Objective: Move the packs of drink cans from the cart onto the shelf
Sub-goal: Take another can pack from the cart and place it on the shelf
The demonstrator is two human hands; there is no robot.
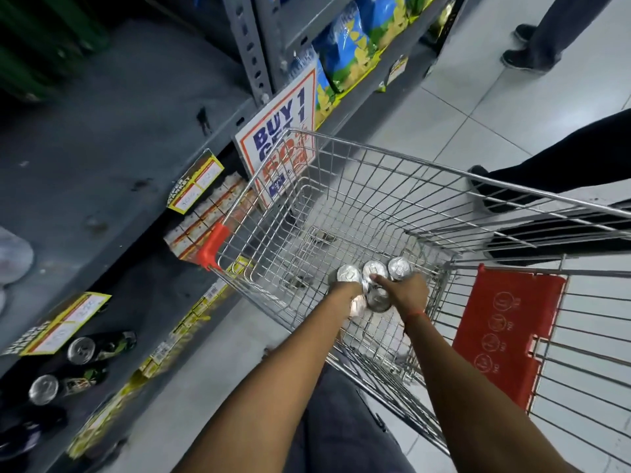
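Observation:
A pack of drink cans (pixel 372 281) with silver tops stands at the bottom of the wire cart (pixel 375 186). Both my arms reach down into the cart. My left hand (pixel 345 290) grips the pack's left side, and my right hand (pixel 406 290) lies over its right side with fingers on the can tops. The grey shelf (pixel 119 138) is to the left, its wide top board mostly bare. Dark cans (pixel 92 349) lie on the lower level at the left.
A red fold-down seat flap (pixel 505 332) is at the cart's near end. A "BUY 1 GET 1" sign (pixel 283 131) hangs off the shelf by the cart's far corner. Chip bags (pixel 355 46) fill the far shelf. Other people's legs (pixel 546 32) stand on the tiled floor at the right.

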